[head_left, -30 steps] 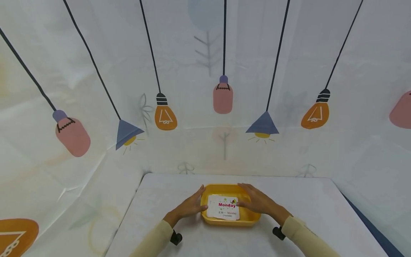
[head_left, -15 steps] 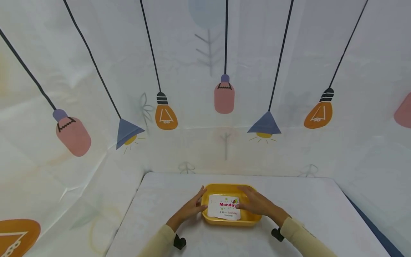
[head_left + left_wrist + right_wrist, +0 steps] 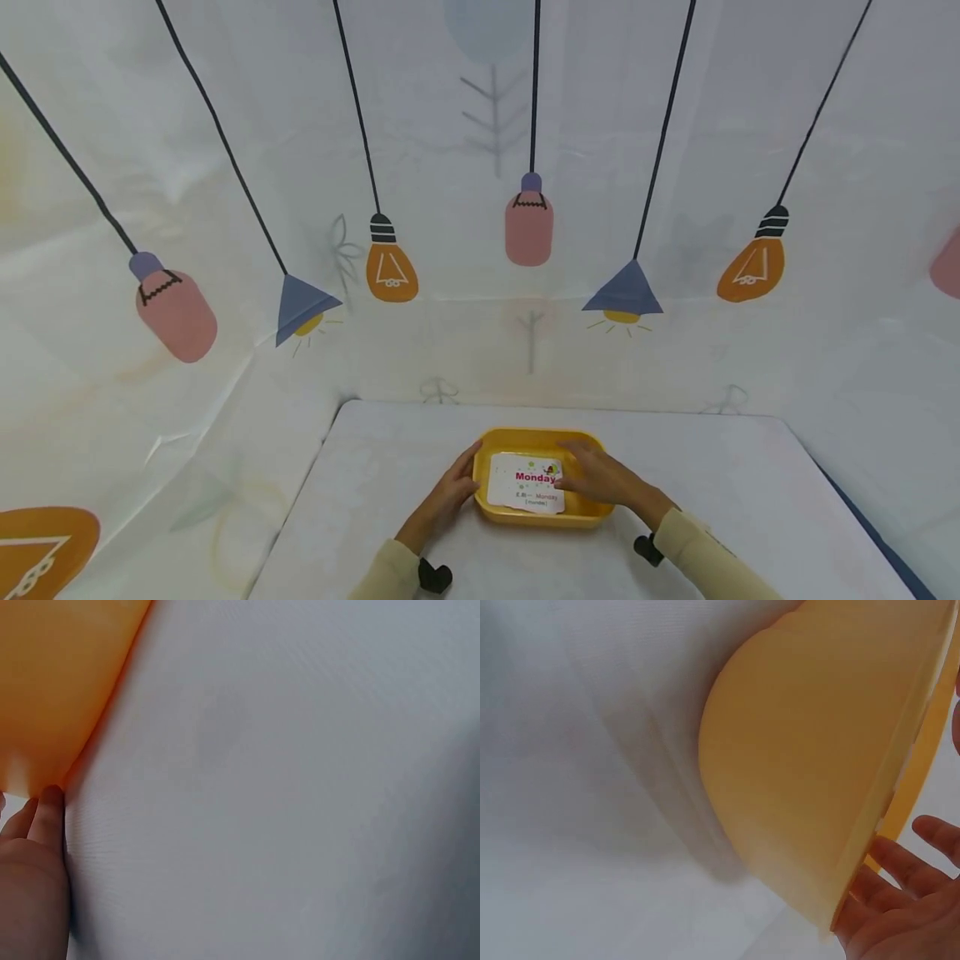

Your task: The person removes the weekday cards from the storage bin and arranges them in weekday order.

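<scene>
A yellow plastic tray (image 3: 540, 521) sits on the white table in the head view. Inside it, toward the left, lies a white card (image 3: 521, 497) printed "Monday". My left hand (image 3: 447, 493) rests along the tray's left side, fingers nearly straight, thumb at the rim. The left wrist view shows its fingertips against the lower part of the yellow wall (image 3: 52, 682). My right hand (image 3: 606, 479) reaches over the right rim, its fingers spread above the tray, the thumb overlapping the card's right edge. In the right wrist view the right hand (image 3: 911, 919) is loosely spread at the rim.
The white table (image 3: 712, 475) extends around the tray on all sides. Behind it hangs a white cloth (image 3: 450, 350) printed with lamps and plants. Each wrist carries a small black device, such as the left one (image 3: 435, 575).
My left forearm has swung to the right, bringing the hand closer along the tray's side. My right fingertips have dropped slightly from the far rim into the tray. The head view shifted a little.
</scene>
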The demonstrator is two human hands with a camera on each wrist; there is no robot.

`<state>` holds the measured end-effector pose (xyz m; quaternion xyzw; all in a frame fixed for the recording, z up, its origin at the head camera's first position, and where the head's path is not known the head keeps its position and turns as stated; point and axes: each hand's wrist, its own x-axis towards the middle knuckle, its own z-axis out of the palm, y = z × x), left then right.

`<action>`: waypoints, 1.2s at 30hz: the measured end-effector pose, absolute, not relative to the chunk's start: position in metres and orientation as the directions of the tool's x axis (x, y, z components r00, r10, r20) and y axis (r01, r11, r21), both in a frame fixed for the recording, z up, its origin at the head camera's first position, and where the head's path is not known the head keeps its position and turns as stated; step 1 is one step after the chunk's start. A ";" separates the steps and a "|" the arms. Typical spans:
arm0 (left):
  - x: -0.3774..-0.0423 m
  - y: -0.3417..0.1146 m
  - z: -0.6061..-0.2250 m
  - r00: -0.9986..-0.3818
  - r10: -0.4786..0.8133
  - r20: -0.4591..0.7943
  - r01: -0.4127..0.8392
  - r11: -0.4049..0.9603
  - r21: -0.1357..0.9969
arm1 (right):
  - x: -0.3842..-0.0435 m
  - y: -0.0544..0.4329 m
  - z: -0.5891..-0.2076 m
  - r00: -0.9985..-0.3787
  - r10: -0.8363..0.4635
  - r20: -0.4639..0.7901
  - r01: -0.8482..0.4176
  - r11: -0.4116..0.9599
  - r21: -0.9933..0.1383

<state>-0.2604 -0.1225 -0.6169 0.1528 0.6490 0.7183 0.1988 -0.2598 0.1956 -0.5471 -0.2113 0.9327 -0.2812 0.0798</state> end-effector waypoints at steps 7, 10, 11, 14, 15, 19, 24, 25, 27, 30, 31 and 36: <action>-0.256 -0.120 -0.623 -0.890 0.455 -0.029 -0.093 -0.119 0.989 | -0.262 0.192 -0.546 -0.909 -0.411 -0.072 -0.302 0.766 -0.567; -0.254 -0.118 -0.626 -0.896 0.443 -0.030 -0.084 -0.103 0.991 | -0.262 0.191 -0.544 -0.904 -0.423 -0.055 -0.320 0.758 -0.568; -0.253 -0.117 -0.626 -0.900 0.434 -0.031 -0.082 -0.100 0.992 | -0.263 0.191 -0.543 -0.902 -0.429 -0.044 -0.330 0.753 -0.570; -0.252 -0.115 -0.626 -0.913 0.406 -0.037 -0.079 -0.087 0.993 | -0.267 0.192 -0.540 -0.886 -0.464 -0.019 -0.373 0.735 -0.566; -0.251 -0.115 -0.626 -0.916 0.398 -0.038 -0.077 -0.083 0.994 | -0.268 0.192 -0.539 -0.879 -0.477 -0.016 -0.386 0.732 -0.562; -0.251 -0.116 -0.625 -0.924 0.381 -0.037 -0.071 -0.077 0.994 | -0.274 0.190 -0.535 -0.862 -0.506 -0.027 -0.407 0.723 -0.559; -0.251 -0.116 -0.627 -0.927 0.374 -0.039 -0.070 -0.070 0.995 | -0.280 0.185 -0.531 -0.864 -0.499 -0.069 -0.377 0.731 -0.569; -0.251 -0.116 -0.627 -0.927 0.373 -0.041 -0.073 -0.071 0.995 | -0.281 0.185 -0.531 -0.861 -0.502 -0.078 -0.376 0.733 -0.566; -0.251 -0.116 -0.626 -0.928 0.371 -0.040 -0.069 -0.063 0.996 | -0.284 0.184 -0.529 -0.856 -0.510 -0.090 -0.383 0.740 -0.553; -0.251 -0.115 -0.625 -0.929 0.369 -0.036 -0.063 -0.060 0.996 | -0.288 0.182 -0.527 -0.845 -0.525 -0.100 -0.399 0.744 -0.536; -0.252 -0.115 -0.625 -0.929 0.368 -0.037 -0.063 -0.060 0.996 | -0.290 0.182 -0.526 -0.841 -0.532 -0.099 -0.408 0.743 -0.531; -0.251 -0.115 -0.626 -0.931 0.362 -0.049 -0.078 -0.067 0.995 | -0.296 0.179 -0.524 -0.821 -0.556 -0.132 -0.420 0.744 -0.519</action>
